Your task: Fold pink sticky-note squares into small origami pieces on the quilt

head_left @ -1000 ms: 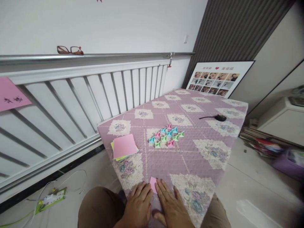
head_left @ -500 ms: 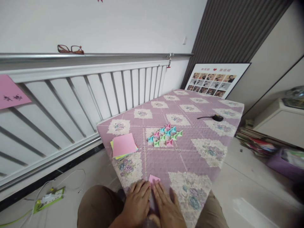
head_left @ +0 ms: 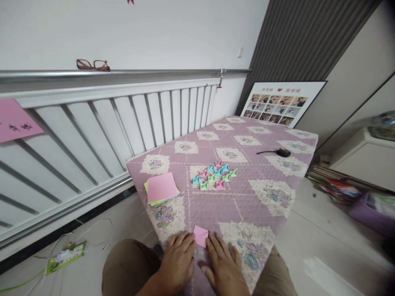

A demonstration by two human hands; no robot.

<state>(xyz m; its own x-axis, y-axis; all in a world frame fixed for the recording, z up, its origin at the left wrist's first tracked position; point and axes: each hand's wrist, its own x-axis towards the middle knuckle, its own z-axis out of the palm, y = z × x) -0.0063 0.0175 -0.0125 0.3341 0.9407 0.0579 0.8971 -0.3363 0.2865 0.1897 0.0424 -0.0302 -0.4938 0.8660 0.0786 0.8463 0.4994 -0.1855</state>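
Observation:
A small folded piece of pink paper (head_left: pixel 201 236) lies flat on the patterned tablecloth (head_left: pixel 212 209) near the front edge. My left hand (head_left: pixel 179 257) rests palm down at its left side, fingers stretched out and the tips touching its edge. On the other side my right hand (head_left: pixel 224 261) lies flat with its fingers extended, fingertips at the paper's right edge and the thumb apart. Farther up the table sit several small folded paper pieces (head_left: pixel 218 172) in pink, blue and green. To the left lies a stack of square coloured paper (head_left: pixel 162 188), pink on top.
A black object with a thin tail (head_left: pixel 282 152) lies at the table's right. A white radiator (head_left: pixel 166 111) runs along the wall, with eyeglasses (head_left: pixel 93 65) on the pipe above. A photo board (head_left: pixel 277 105) leans at the back. A power strip (head_left: pixel 66 259) lies on the floor.
My hands have moved apart, the right one shifting to the right. More of the folded pink paper shows between them now.

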